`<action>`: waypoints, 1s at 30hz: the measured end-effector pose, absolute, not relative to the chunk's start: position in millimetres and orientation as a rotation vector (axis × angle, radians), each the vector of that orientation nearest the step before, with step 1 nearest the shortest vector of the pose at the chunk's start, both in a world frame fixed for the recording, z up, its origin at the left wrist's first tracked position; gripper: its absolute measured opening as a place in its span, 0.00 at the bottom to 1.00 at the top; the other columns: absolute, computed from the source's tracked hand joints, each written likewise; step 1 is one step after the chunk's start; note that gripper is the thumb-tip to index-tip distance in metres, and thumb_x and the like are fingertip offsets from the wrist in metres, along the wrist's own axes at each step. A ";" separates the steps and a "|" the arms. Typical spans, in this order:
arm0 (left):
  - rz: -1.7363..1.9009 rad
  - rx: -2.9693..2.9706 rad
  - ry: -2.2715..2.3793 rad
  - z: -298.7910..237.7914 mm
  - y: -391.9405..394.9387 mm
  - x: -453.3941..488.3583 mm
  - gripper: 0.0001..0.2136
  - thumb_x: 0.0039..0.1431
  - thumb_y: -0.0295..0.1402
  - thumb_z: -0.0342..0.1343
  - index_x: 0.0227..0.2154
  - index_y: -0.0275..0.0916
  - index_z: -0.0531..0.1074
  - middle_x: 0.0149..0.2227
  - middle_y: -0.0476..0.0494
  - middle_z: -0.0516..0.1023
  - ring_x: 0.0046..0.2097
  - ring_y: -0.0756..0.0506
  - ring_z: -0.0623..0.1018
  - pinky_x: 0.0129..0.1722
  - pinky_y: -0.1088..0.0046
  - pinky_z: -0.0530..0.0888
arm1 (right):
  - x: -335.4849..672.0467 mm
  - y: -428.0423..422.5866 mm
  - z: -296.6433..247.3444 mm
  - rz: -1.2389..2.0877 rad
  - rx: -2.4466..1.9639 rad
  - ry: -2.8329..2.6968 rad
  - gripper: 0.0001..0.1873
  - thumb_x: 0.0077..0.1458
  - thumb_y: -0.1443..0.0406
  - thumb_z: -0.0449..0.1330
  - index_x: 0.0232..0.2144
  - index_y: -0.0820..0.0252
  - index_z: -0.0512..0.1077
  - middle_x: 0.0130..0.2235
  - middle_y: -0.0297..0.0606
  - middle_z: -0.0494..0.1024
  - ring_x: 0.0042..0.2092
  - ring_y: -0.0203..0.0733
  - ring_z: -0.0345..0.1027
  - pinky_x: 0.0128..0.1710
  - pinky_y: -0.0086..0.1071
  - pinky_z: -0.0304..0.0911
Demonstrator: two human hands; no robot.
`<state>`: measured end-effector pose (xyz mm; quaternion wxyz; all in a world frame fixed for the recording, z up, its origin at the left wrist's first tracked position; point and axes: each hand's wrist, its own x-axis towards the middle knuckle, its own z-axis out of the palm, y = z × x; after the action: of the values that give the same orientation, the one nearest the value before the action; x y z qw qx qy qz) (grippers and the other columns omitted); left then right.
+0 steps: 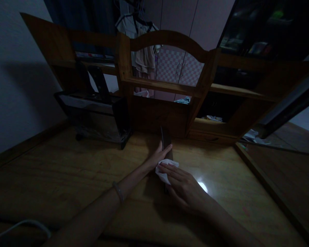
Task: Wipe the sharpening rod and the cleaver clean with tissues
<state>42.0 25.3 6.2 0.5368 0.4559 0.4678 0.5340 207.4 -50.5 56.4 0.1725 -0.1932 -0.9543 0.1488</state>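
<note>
A thin, dark, flat piece (166, 138) stands on edge above the wooden desk, seen nearly edge-on, so I cannot tell its exact kind. My left hand (157, 158) grips it from the left, with the thumb across its near face. My right hand (184, 185) is closed on a crumpled white wipe (162, 176) and presses it against the lower part of the dark piece. The right fingertips lie over the wipe, close to my left hand. Part of the piece's lower end is hidden behind my right hand.
A black-framed knife holder (92, 123) with two black handles (99, 80) stands back left. Behind the desktop (216, 164) rises a wooden shelf unit (161, 87) with a small drawer (211, 138). A white cable (28, 222) lies front left. A raised wooden edge (267, 188) bounds the right.
</note>
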 end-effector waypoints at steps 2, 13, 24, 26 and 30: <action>1.241 1.078 1.093 5.2 24.7 41.3 0.30 0.55 0.47 0.58 0.59 0.41 0.61 0.50 0.40 0.75 0.54 0.40 0.72 0.55 0.66 0.66 | 207.2 -51.1 57.1 0.482 -0.552 -2.689 0.23 0.61 0.71 0.50 0.58 0.65 0.63 0.63 0.49 0.64 0.67 0.45 0.48 0.65 0.43 0.49; 1.287 1.057 0.984 2.3 25.8 41.2 0.32 0.58 0.44 0.57 0.62 0.41 0.55 0.60 0.40 0.67 0.59 0.41 0.68 0.58 0.68 0.64 | 204.8 -57.7 66.2 0.744 -0.407 -2.623 0.11 0.63 0.69 0.47 0.39 0.60 0.70 0.42 0.44 0.76 0.49 0.47 0.68 0.57 0.47 0.58; 1.262 1.016 1.046 7.2 26.0 41.5 0.29 0.58 0.40 0.58 0.61 0.40 0.58 0.58 0.39 0.69 0.59 0.41 0.68 0.59 0.67 0.63 | 205.8 -61.4 64.4 0.954 -0.388 -2.587 0.12 0.63 0.65 0.47 0.27 0.59 0.63 0.33 0.39 0.72 0.36 0.41 0.64 0.44 0.38 0.61; 1.264 1.012 1.044 6.8 26.2 41.3 0.29 0.58 0.40 0.58 0.60 0.40 0.58 0.58 0.39 0.69 0.59 0.41 0.68 0.59 0.67 0.63 | 206.9 -60.7 63.4 0.959 -0.380 -2.598 0.11 0.62 0.66 0.48 0.27 0.59 0.63 0.34 0.39 0.73 0.38 0.42 0.65 0.45 0.38 0.61; 1.261 1.004 1.044 3.6 28.6 41.1 0.29 0.58 0.40 0.58 0.60 0.41 0.57 0.59 0.39 0.68 0.59 0.41 0.68 0.59 0.67 0.63 | 209.1 -59.3 60.1 1.013 -0.354 -2.591 0.12 0.61 0.66 0.47 0.27 0.58 0.65 0.34 0.40 0.74 0.38 0.43 0.67 0.47 0.40 0.62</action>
<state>41.1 28.6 3.6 0.5734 0.4284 0.4453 0.5380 209.1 -59.3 60.1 0.1680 -0.1245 -0.9108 0.3561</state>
